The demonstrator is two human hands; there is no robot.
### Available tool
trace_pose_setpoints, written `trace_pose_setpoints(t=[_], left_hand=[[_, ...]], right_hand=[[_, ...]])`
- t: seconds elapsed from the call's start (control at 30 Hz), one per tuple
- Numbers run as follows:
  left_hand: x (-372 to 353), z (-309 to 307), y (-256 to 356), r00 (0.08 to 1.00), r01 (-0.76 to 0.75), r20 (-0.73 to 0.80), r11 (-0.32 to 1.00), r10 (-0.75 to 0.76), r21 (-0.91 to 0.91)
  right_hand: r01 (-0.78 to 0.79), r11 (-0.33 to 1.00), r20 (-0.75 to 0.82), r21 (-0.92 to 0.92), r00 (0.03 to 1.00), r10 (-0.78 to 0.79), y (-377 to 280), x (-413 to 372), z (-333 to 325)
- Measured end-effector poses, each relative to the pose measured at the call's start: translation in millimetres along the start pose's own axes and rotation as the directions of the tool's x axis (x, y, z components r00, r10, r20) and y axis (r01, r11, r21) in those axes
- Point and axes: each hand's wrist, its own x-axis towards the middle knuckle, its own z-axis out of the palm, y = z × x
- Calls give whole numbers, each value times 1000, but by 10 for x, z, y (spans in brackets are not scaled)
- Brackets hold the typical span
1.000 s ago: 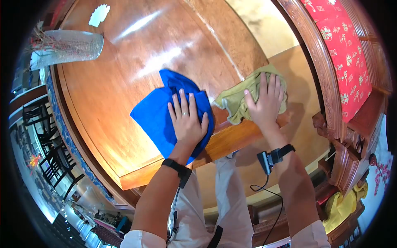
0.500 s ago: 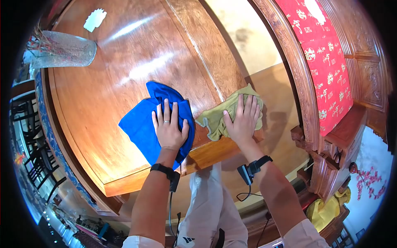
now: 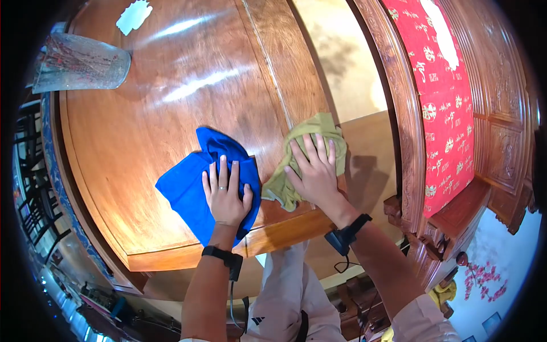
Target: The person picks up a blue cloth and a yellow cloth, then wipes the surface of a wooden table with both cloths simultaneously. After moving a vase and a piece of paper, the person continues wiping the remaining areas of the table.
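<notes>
My left hand (image 3: 227,198) lies flat on a crumpled blue cloth (image 3: 182,181), which is spread over the wooden table (image 3: 142,128) near its front edge. A ring shows on one of its fingers. To the right, my right hand (image 3: 317,178) presses palm down on a yellow-green cloth (image 3: 277,183), fingers stretched and spread, close to the table's right edge. The two cloths lie nearly side by side. Black straps with small boxes and cables sit on both wrists.
A clear glass vase (image 3: 85,61) with dry stems stands at the table's far left. On the right is a carved wooden bench (image 3: 393,85) with a red patterned cushion (image 3: 447,131). Dark chairs (image 3: 31,182) are at the left, pink blossoms (image 3: 485,280) at lower right.
My right hand has turned so its fingers point more to the upper left, and the yellow-green cloth has bunched under it. My left hand stays on the blue cloth. The view has shifted slightly.
</notes>
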Motion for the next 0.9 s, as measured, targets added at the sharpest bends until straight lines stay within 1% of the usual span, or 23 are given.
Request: trace_pose_setpoints(t=[0.03,0.17,0.23,0.33,0.4,0.5,0.57,0.6,0.67,0.77,0.8,0.87,0.9], left_hand=[[-6,4,0,1000,0,0,1000,0,11],[-2,-2,6,1000,10,3,1000,-10,-5],[-7,4,-8,1000,14,8,1000,-14,-7],[-11,20,-13,1000,11,5,1000,-11,-15],[-10,23,-19,1000,6,6,1000,-6,-4],[-8,-1,-7,999,33,14,999,-33,-4],[5,-5,4,999,52,-6,999,-52,2],[19,2,-3,998,56,-12,998,-56,2],[-10,25,-11,998,53,-40,999,-52,15],[-21,22,10,995,87,-44,995,-85,51],[-18,22,27,992,119,-45,990,-116,72],[-22,68,56,975,212,-95,971,-202,106],[-22,81,93,952,295,-115,949,-283,108]], right_hand=[[16,1000,-30,23,999,-15,-3,160,-10],[33,999,-42,-1,999,-33,-12,970,19],[59,998,-97,-10,993,-60,-3,1225,47],[71,997,-97,-1,993,-71,1,1187,36],[71,997,-83,2,994,-70,-12,886,12],[72,997,-14,29,997,-71,-59,409,-88],[31,999,61,11,998,-32,-97,325,-150],[38,999,59,10,998,-38,-80,383,-125],[42,998,11,50,999,-43,-75,660,-87],[129,991,-88,19,988,-127,26,1310,30],[132,991,-79,27,988,-130,76,1542,55],[197,980,-105,7,975,-195,158,1937,97],[213,977,-97,11,973,-211,175,1974,101]])
